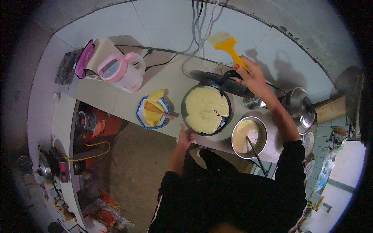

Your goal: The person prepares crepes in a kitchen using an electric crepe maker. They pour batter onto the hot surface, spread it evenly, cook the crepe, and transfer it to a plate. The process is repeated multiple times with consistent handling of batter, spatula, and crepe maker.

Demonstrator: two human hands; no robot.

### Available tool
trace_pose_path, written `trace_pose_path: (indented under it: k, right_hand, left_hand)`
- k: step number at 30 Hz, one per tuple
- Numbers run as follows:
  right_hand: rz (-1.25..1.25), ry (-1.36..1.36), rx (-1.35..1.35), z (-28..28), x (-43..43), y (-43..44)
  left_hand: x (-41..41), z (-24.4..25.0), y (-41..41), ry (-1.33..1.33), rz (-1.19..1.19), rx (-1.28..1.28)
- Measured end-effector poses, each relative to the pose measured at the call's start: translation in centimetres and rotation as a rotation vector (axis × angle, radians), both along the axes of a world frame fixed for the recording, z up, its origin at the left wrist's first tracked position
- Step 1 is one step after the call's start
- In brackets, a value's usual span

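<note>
Raised over the back of the counter, my right hand (pixel 253 75) grips the handle of a yellow brush (pixel 228 46) with pale bristles. The same hand is at the black handle of the open lid (pixel 215 80) of a round electric griddle; whether it also grips that handle I cannot tell. Pale batter (pixel 205 110) covers most of the griddle, with a gap at its lower right. My left hand (pixel 185 136) is at the griddle's front left edge, fingers partly bent, nothing visible in it. A blue-rimmed plate (pixel 140 118) holds yellow flatbread (pixel 153 118) and a wooden spatula (pixel 157 110).
A steel pot (pixel 264 137) of batter with a dark-handled utensil (pixel 256 157) stands right of the griddle. Behind it are a small metal bowl (pixel 252 103) and a lidded pot (pixel 298 104). A pink and white jug appliance (pixel 125 72) stands left. Cables (pixel 198 29) hang behind.
</note>
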State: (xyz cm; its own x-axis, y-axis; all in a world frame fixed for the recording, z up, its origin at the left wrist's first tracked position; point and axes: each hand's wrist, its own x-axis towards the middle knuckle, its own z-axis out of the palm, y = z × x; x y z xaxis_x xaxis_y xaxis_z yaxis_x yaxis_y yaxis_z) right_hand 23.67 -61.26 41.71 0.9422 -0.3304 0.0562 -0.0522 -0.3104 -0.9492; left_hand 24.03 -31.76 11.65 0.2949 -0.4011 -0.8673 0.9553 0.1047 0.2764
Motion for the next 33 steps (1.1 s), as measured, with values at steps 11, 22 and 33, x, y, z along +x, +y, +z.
trace_pose_path:
  k: [11, 22, 33]
  right_hand:
    - [0.087, 0.001, -0.097, 3.2, 1.5, 2.3]
    - [0.095, 0.043, -0.073, 4.1, 1.7, 3.4]
    - [0.085, 0.085, -0.086, 4.6, 1.4, 3.3]
  left_hand:
    - [-0.6, -6.3, 2.7, -1.339, -0.525, 0.029]
    - [-0.2, -4.7, 2.3, 0.066, -0.162, -0.104]
    - [0.1, -5.3, 2.4, 0.318, -0.046, -0.256]
